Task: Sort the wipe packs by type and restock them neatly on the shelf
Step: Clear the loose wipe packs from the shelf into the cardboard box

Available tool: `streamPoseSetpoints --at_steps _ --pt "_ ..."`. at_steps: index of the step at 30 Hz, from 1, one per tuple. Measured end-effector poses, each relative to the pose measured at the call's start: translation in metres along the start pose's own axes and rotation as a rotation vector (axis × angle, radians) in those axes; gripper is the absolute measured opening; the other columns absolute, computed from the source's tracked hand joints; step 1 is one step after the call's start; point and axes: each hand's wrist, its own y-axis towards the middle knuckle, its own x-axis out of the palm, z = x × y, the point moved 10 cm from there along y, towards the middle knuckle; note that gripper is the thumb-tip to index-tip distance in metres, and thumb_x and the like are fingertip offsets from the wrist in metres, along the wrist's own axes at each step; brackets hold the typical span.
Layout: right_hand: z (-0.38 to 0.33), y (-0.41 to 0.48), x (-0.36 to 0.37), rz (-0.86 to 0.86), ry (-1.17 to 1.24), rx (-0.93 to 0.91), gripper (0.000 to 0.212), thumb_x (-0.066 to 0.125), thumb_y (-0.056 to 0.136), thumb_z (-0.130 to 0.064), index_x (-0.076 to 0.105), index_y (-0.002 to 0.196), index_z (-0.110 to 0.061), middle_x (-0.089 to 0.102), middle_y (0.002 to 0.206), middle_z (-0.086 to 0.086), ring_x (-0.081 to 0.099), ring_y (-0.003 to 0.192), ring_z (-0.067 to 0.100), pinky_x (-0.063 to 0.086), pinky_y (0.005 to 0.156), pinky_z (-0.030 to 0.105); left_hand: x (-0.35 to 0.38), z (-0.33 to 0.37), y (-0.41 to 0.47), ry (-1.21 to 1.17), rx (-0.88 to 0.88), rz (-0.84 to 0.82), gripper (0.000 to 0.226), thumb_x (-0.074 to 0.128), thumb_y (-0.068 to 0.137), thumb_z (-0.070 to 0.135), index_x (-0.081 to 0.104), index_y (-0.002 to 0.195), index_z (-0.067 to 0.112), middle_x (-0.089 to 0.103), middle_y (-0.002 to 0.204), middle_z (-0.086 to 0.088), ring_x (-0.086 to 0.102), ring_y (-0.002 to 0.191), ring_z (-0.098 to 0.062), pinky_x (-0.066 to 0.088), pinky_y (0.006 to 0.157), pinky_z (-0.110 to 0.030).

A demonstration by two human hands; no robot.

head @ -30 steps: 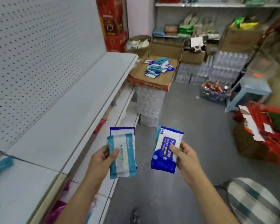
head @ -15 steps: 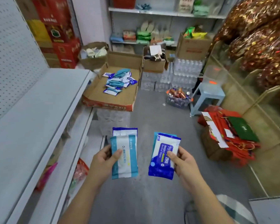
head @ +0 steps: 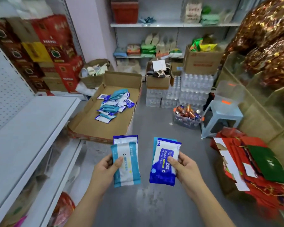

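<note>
where the long white metal shelf runs along the left of the flat brown cardboard tray, that tray holds a loose heap of blue and teal wipe packs toward its far half. nearer than the tray, the left hand grips 2 packs, thumb curled over a teal-and-white pack with a dark blue-edged pack behind it. nearer than the tray's right corner, the right hand pinches a blue-and-white alcohol wipes pack, a teal pack tucked behind.
</note>
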Motion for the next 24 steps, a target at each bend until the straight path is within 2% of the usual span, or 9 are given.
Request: streamPoseSetpoints --at_steps 7,13,16,20,24 --pt "-0.041 0.134 0.016 -0.073 -0.053 0.032 0.027 0.066 0.091 -0.015 0.063 0.117 -0.016 0.076 0.104 0.006 0.073 0.097 0.026 0.056 0.090 0.051 0.017 0.031 0.106 -0.070 -0.004 0.092 0.024 0.065 0.092 0.017 0.067 0.116 0.014 0.076 0.107 -0.004 0.074 0.099 -0.025 0.058 0.089 -0.048" --pt "-0.076 0.259 0.037 -0.076 -0.062 0.035 0.029 0.065 0.091 -0.011 0.063 0.120 -0.012 0.075 0.108 0.011 0.072 0.099 0.030 0.057 0.090 0.049 0.023 0.045 0.230 -0.127 -0.037 0.143 0.018 0.065 0.093 0.012 0.069 0.110 0.009 0.077 0.105 -0.006 0.074 0.097 -0.027 0.056 0.091 -0.048" --pt "-0.094 0.311 0.048 -0.085 -0.055 0.040 0.028 0.065 0.091 -0.009 0.064 0.119 -0.011 0.075 0.108 0.012 0.072 0.098 0.031 0.060 0.086 0.044 0.031 0.058 0.287 -0.150 -0.055 0.146 0.019 0.066 0.093 0.014 0.068 0.111 0.010 0.076 0.107 -0.008 0.074 0.094 -0.024 0.060 0.085 -0.046" --pt "-0.118 0.379 0.058 -0.103 -0.085 0.054 0.031 0.066 0.091 -0.011 0.063 0.121 -0.011 0.074 0.109 0.012 0.072 0.099 0.031 0.056 0.090 0.048 0.042 0.077 0.349 -0.210 -0.060 0.174 0.017 0.066 0.092 0.013 0.068 0.109 0.015 0.078 0.100 0.000 0.075 0.091 -0.018 0.063 0.072 -0.030" --pt "-0.136 0.458 0.076 -0.159 -0.103 0.077 0.027 0.065 0.091 -0.009 0.064 0.118 -0.012 0.075 0.108 0.012 0.073 0.096 0.030 0.060 0.084 0.043 0.043 0.088 0.411 -0.218 -0.053 0.244 0.015 0.068 0.090 0.014 0.069 0.106 0.015 0.078 0.097 0.001 0.075 0.090 -0.018 0.061 0.066 -0.026"
